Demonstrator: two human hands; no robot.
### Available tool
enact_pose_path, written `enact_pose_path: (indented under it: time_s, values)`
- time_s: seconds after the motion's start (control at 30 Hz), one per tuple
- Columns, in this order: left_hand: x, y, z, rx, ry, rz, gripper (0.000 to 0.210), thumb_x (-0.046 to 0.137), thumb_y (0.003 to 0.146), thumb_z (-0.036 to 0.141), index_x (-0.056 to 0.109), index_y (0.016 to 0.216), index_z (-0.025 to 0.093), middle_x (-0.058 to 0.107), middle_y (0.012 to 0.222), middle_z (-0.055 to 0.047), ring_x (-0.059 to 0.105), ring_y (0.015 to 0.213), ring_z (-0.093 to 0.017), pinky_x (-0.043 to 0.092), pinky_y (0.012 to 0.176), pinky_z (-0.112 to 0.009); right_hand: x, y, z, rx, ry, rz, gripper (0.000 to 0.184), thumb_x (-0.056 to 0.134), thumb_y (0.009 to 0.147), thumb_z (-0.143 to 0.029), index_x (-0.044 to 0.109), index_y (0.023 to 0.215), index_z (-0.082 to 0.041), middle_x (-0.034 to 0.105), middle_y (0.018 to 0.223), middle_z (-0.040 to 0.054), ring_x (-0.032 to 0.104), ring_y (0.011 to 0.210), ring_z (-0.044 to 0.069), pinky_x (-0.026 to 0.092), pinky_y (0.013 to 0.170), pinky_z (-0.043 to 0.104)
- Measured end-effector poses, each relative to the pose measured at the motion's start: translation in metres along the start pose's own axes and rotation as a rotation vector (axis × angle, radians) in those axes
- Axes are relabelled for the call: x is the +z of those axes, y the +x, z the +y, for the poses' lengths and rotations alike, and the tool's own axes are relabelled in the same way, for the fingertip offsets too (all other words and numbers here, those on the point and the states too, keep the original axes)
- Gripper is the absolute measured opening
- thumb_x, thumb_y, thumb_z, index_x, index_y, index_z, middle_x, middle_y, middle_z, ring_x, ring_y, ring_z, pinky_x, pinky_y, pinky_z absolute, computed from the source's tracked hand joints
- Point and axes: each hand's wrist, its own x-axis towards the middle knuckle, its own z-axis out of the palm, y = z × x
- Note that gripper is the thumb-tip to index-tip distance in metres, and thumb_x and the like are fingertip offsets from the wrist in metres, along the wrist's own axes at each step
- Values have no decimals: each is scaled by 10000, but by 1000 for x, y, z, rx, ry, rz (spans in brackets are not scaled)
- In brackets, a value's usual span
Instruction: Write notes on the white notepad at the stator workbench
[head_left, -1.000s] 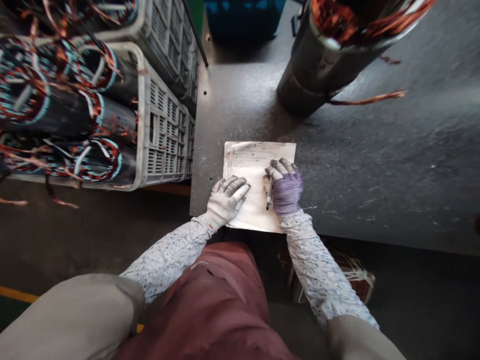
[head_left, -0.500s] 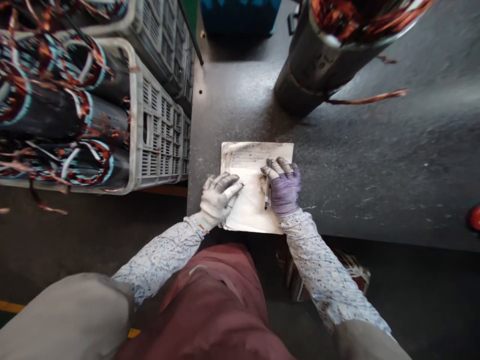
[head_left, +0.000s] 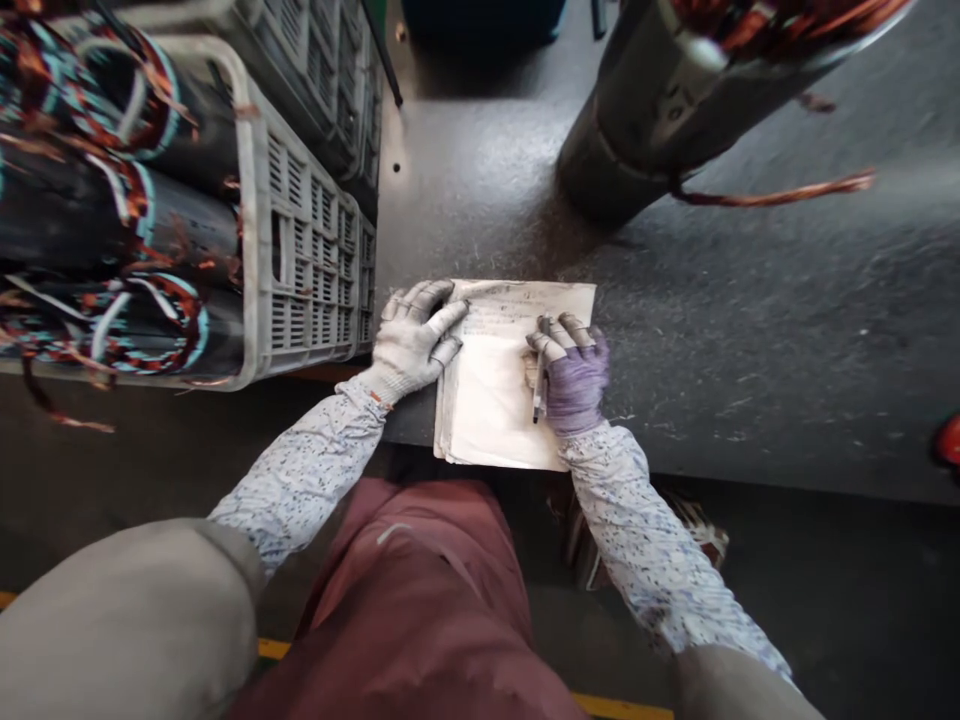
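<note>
A worn notebook lies open on the dark metal table, with handwriting across its upper part and a blank lower part. My left hand, in a whitish glove, rests on the notebook's upper left edge with fingers stretched out and apart. In a purple glove with grey fingers, my right hand lies on the right side of the page. Its fingers are curled round a pen, whose dark end points toward my body.
Left of the table, a grey plastic crate holds several dark cylinders with copper windings. A large dark cylinder with copper wire on top stands on the metal table. A dark blue bin is at the back; a red object sits far right.
My left hand has moved up and left, from the page's lower left to its upper left edge. My right hand keeps the pen at nearly the same spot. The view has shifted slightly.
</note>
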Motion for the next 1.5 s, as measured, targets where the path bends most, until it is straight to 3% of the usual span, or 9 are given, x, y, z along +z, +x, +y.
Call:
enact_pose_path:
  time_s: [0.23,0.43,0.6,1.03,1.5]
  values:
    - [-2,1,5,-1,-5,1,559,586,843,528,622,1315,229,486,1485,-117,401,1392,-347,253,1164,-560,-3,-3,2,9,3,-43,192,561,934,-291,670,1087,-252,676,1246,54,546,1246,230,328,1088,468]
    - [0,0,7,-23,-22,-10,579,623,817,531,615,1313,232,487,1482,-112,392,1395,-357,227,1174,-568,-4,-3,2,-43,29,52,185,574,921,-270,649,1089,-249,683,1227,52,559,1225,225,362,1065,459]
    - [0,0,7,-37,-24,-23,649,623,811,538,565,1369,213,490,1480,-122,396,1391,-362,230,1177,-559,-5,-4,2,-28,1,8,182,550,937,-290,656,1084,-272,687,1216,43,568,1213,221,364,1069,463]
    - [2,-1,8,-38,-30,-17,655,614,809,541,555,1370,209,496,1477,-122,403,1385,-362,225,1177,-558,-12,1,-1,-87,0,134,154,542,938,-273,597,1080,-258,710,1149,32,595,1170,206,406,1028,419]
    - [1,2,11,-53,-52,-27,646,620,803,518,572,1361,197,498,1481,-127,407,1390,-364,234,1173,-561,-9,-3,2,-49,36,78,170,536,941,-293,640,1069,-251,694,1184,46,557,1216,207,377,1065,442]
